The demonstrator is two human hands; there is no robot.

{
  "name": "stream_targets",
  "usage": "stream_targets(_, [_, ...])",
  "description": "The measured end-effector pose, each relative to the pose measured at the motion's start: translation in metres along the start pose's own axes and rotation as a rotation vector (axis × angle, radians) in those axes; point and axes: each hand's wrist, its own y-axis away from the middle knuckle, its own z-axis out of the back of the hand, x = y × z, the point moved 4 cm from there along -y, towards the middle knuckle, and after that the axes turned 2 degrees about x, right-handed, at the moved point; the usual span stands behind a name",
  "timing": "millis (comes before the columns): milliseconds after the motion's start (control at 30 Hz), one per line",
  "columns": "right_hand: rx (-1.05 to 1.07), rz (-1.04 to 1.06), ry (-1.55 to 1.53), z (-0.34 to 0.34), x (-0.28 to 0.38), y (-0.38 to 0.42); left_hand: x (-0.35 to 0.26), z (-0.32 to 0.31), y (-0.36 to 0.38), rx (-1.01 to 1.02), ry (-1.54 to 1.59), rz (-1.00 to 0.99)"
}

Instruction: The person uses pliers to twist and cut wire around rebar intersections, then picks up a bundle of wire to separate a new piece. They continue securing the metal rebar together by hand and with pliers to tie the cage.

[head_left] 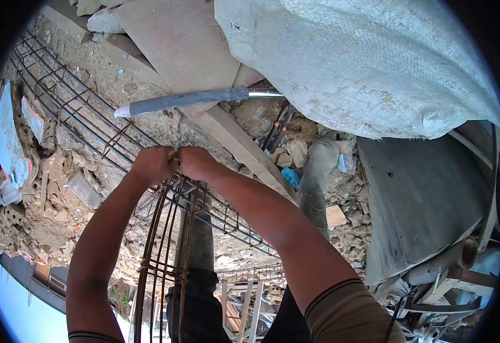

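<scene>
My left hand (154, 166) and my right hand (195, 163) are closed side by side, knuckles nearly touching, and whatever is between their fingers is hidden. Just below them is the top end of a rusty rebar cage (161, 266), whose bars run down toward my body, tied by thin cross stirrups. Behind the hands a second, longer rebar cage (70, 108) lies diagonally over the ground, from the upper left down to the right. The two cages meet near my hands.
A grey-sleeved pipe (187, 102) and a wooden beam (244, 151) lie beyond my hands. A large white woven sack (364, 63) fills the upper right, above a dark sheet (427, 200). Broken rubble (61, 211) covers the ground. My boot (317, 188) stands on it.
</scene>
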Motion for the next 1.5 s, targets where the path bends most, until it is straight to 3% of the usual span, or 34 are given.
stream_targets(67, [-0.408, 0.031, 0.062, 0.026, -0.001, 0.031, -0.005, -0.001, -0.009, 0.047, -0.024, -0.001])
stream_targets(100, [-0.447, -0.016, -0.128, 0.057, -0.004, 0.054, 0.002, -0.009, -0.018, 0.096, -0.157, -0.058])
stream_targets(133, [-0.547, -0.229, -0.27, 0.08, -0.026, 0.076, 0.012, -0.014, -0.022, 0.153, -0.286, -0.102])
stream_targets(167, [-0.84, -0.323, -0.325, 0.092, -0.069, 0.094, 0.014, -0.014, -0.024, 0.172, -0.326, -0.125])
stream_targets(200, [-1.083, -0.404, -0.085, 0.098, -0.118, 0.109, 0.013, -0.015, -0.028, 0.194, -0.372, -0.163])
stream_targets(267, [-1.018, -0.76, 0.166, 0.092, -0.201, 0.111, 0.021, -0.014, -0.035, 0.129, -0.376, -0.209])
stream_targets(333, [-0.92, -0.926, 0.15, 0.098, -0.211, 0.109, 0.026, -0.018, -0.037, 0.086, -0.371, -0.265])
stream_targets(433, [-0.808, -0.986, 0.178, 0.106, -0.218, 0.095, 0.016, -0.014, -0.043, 0.042, -0.341, -0.394])
stream_targets(500, [-0.818, -0.992, 0.219, 0.095, -0.308, 0.069, 0.016, -0.009, -0.046, 0.035, -0.318, -0.377])
stream_targets(567, [-0.824, -1.003, 0.271, 0.09, -0.34, 0.065, 0.013, -0.007, -0.046, 0.027, -0.283, -0.364])
stream_targets(667, [-0.735, -0.878, 0.205, 0.09, -0.32, 0.083, 0.013, -0.012, -0.045, 0.126, -0.436, -0.281])
stream_targets(767, [-0.914, -0.773, 0.019, 0.115, -0.266, 0.089, 0.009, -0.008, -0.044, 0.076, -0.463, -0.354])
stream_targets(833, [-0.679, -0.829, 0.059, 0.12, -0.256, 0.073, 0.007, -0.007, -0.038, 0.012, -0.487, -0.413])
stream_targets(967, [-0.676, -0.858, 0.239, 0.093, -0.325, 0.048, 0.011, 0.002, -0.029, 0.052, -0.428, -0.244])
stream_targets(1000, [-0.99, -0.633, -0.069, 0.094, -0.307, 0.056, 0.014, 0.002, -0.03, 0.064, -0.389, -0.192])
stream_targets(1067, [-1.27, -0.365, -0.378, 0.094, -0.265, 0.072, 0.023, 0.002, -0.029, 0.07, -0.346, -0.13])
stream_targets(1133, [-1.136, -0.273, -0.912, 0.1, -0.204, 0.1, 0.025, -0.002, -0.032, -0.017, -0.261, -0.262])
stream_targets(1167, [-1.134, -0.272, -0.9, 0.105, -0.191, 0.116, 0.025, -0.004, -0.035, -0.024, -0.253, -0.262])
stream_targets(1233, [-0.861, -0.035, -0.508, 0.119, -0.154, 0.124, 0.029, -0.003, -0.043, 0.036, -0.275, -0.234])
stream_targets(1267, [-0.853, -0.036, -0.505, 0.129, -0.123, 0.13, 0.03, -0.002, -0.045, 0.036, -0.268, -0.229])
stream_targets(1333, [-0.388, -0.286, -0.032, 0.134, -0.059, 0.133, 0.024, -0.001, -0.053, 0.111, -0.307, -0.24])
stream_targets(1367, [-0.381, -0.284, -0.028, 0.123, -0.059, 0.136, 0.026, -0.002, -0.057, 0.168, -0.32, -0.226])
stream_targets(1433, [-0.202, -0.162, 0.41, 0.1, -0.059, 0.133, 0.022, 0.01, -0.05, 0.129, -0.307, -0.218])
stream_targets(1467, [-0.196, -0.162, 0.419, 0.095, -0.051, 0.136, 0.018, 0.011, -0.048, 0.108, -0.291, -0.228])
stream_targets(1500, [-0.06, -0.179, 0.541, 0.083, -0.043, 0.133, 0.016, 0.01, -0.05, 0.101, -0.285, -0.224])
